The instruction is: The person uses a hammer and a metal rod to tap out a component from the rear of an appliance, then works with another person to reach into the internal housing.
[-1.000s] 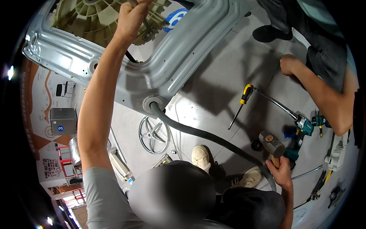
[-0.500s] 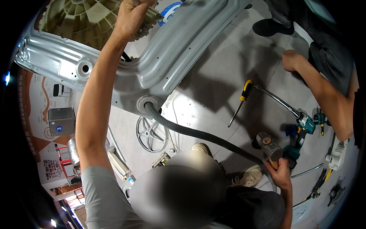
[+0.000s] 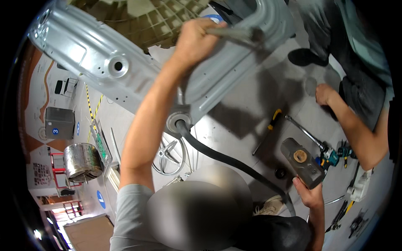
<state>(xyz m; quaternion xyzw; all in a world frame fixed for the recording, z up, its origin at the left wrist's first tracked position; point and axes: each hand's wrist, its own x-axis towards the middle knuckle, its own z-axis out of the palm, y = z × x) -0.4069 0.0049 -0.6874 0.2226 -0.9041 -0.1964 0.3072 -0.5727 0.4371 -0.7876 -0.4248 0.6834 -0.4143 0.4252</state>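
Note:
My left hand (image 3: 193,42) is closed around a pale rod-like piece (image 3: 232,32) with a darker end. Motion smears it, so I cannot tell its kind. The hand is above a grey sheet-metal washing machine cabinet (image 3: 94,54), beside the ribbed plastic tub (image 3: 142,21) inside it. My right hand (image 3: 309,193) grips a hammer (image 3: 309,169) close under its heavy dark head, at the right. The hand hides most of the handle. A grey drain hose (image 3: 217,154) runs from a round opening in the cabinet toward my right leg.
On the floor lie a yellow-black screwdriver (image 3: 274,119), a teal power tool (image 3: 331,155) with a long shaft, pliers (image 3: 336,217) and a spoked pulley wheel (image 3: 167,157). A metal drum (image 3: 82,162) stands at left. Another person's hand (image 3: 325,94) is at right.
My left hand has come right and down from the tub's top edge, and the pale rod now shows in it. The hammer in my right hand is raised closer to view. The view has shifted.

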